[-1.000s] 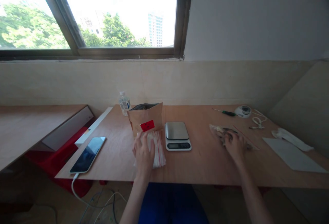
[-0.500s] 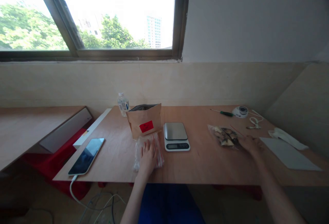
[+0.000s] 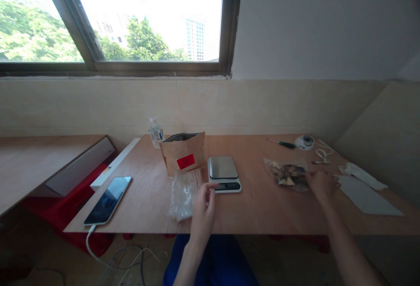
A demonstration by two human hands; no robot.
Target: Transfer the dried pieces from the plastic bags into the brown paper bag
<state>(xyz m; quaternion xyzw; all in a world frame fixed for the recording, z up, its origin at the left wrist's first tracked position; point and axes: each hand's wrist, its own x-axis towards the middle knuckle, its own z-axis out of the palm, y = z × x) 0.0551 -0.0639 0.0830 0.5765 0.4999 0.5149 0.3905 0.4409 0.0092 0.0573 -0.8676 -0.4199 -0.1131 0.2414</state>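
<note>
My left hand (image 3: 204, 200) is raised between the stack of clear zip bags (image 3: 184, 194) and the digital kitchen scale (image 3: 223, 168). Its fingers are loosely bent and apart, with nothing in them, and they overlap the scale's front left corner in view. Over at the right, my right hand (image 3: 323, 185) pinches the right edge of a clear zip bag of brown and cream chunks (image 3: 288, 176), which lies on the table. Behind the stack stands a brown paper pouch (image 3: 183, 155) with a red label and an unsealed top.
A phone (image 3: 108, 200) on a white cable lies at the left, and a water bottle (image 3: 155, 133) stands behind the pouch. Along the back right are a screwdriver (image 3: 285, 144), a dome camera (image 3: 305, 141) and a white cloth strip (image 3: 364, 176). A white sheet (image 3: 369, 196) lies beside my right hand.
My left hand has lifted off the stack of zip bags and moved right towards the scale. My right hand stays at the bag of chunks, whose right end now lies flatter.
</note>
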